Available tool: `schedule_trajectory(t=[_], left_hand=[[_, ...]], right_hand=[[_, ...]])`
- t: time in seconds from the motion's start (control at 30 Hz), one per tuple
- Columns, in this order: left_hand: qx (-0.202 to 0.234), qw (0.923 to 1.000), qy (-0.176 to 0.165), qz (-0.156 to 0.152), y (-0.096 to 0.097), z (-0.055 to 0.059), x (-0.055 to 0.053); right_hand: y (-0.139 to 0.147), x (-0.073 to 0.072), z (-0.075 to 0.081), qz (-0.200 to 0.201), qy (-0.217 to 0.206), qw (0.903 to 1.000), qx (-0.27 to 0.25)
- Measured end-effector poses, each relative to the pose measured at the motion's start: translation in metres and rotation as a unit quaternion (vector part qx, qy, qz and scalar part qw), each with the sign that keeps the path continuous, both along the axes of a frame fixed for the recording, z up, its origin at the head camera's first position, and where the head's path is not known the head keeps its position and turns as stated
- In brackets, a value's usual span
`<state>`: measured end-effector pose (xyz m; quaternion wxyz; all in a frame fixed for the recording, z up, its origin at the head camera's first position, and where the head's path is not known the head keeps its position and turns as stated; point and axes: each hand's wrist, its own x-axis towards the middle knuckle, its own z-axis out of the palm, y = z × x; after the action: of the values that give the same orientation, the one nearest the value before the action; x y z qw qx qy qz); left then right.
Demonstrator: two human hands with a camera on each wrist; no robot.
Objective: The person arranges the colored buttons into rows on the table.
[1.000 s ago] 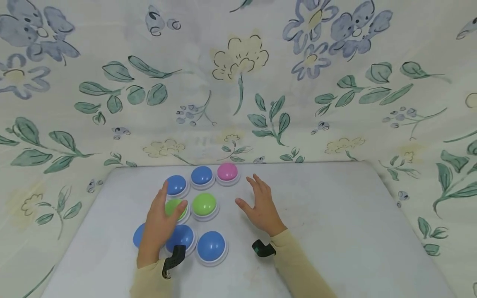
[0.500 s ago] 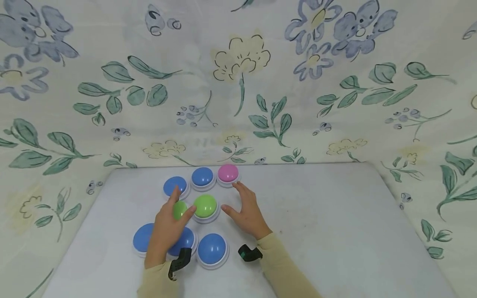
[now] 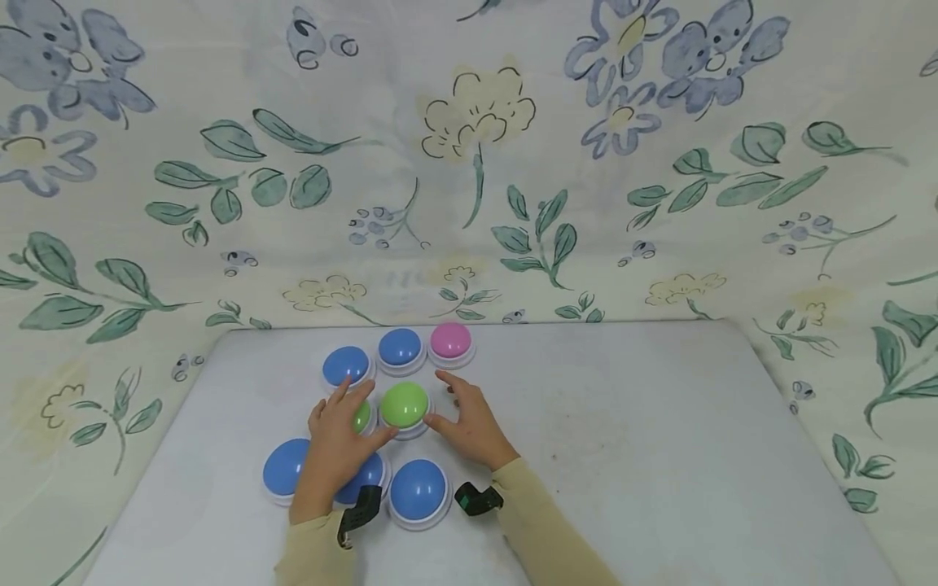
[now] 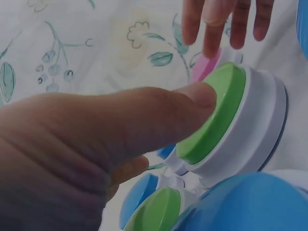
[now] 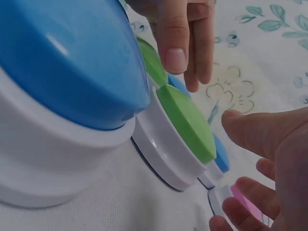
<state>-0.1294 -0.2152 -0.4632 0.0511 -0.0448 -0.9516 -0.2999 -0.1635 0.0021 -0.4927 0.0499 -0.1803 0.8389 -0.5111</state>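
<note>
A domed green push button (image 3: 405, 404) on a white round base sits between my two hands in the head view. My left hand (image 3: 339, 443) is at its left, fingers spread over a second green button (image 3: 362, 417), which it partly hides. In the left wrist view the left thumb (image 4: 159, 113) overlaps the green dome; whether it touches cannot be told. On the other side, my right hand (image 3: 472, 425) hovers with its thumb near the dome. The right wrist view shows a gap between that thumb (image 5: 250, 130) and the green button (image 5: 187, 125).
Behind stand two blue buttons (image 3: 346, 365) and a pink button (image 3: 450, 340). Several blue buttons (image 3: 418, 491) line the front, one partly under the left hand. All rest on a white table (image 3: 659, 456) backed by a floral cloth (image 3: 469, 203).
Both hands have come in towards the right green button, the left moving right, the right moving left and slightly down. The buttons have not visibly moved.
</note>
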Motion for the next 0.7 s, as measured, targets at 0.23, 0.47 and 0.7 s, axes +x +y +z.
schedule_trajectory(t=[0.23, 0.47, 0.7], left_hand=[[-0.026, 0.9996, -0.012, -0.007, 0.003, -0.002, -0.003], [-0.038, 0.9991, -0.012, -0.012, 0.009, -0.006, -0.006], [-0.052, 0.9982, -0.026, -0.014, 0.012, -0.004, -0.007]], right_hand=[[-0.004, -0.003, -0.004, 0.023, -0.034, 0.9990, 0.015], [-0.009, -0.008, -0.007, 0.032, -0.024, 0.9987, 0.033], [-0.015, -0.012, -0.012, 0.026, -0.021, 0.9987, 0.039]])
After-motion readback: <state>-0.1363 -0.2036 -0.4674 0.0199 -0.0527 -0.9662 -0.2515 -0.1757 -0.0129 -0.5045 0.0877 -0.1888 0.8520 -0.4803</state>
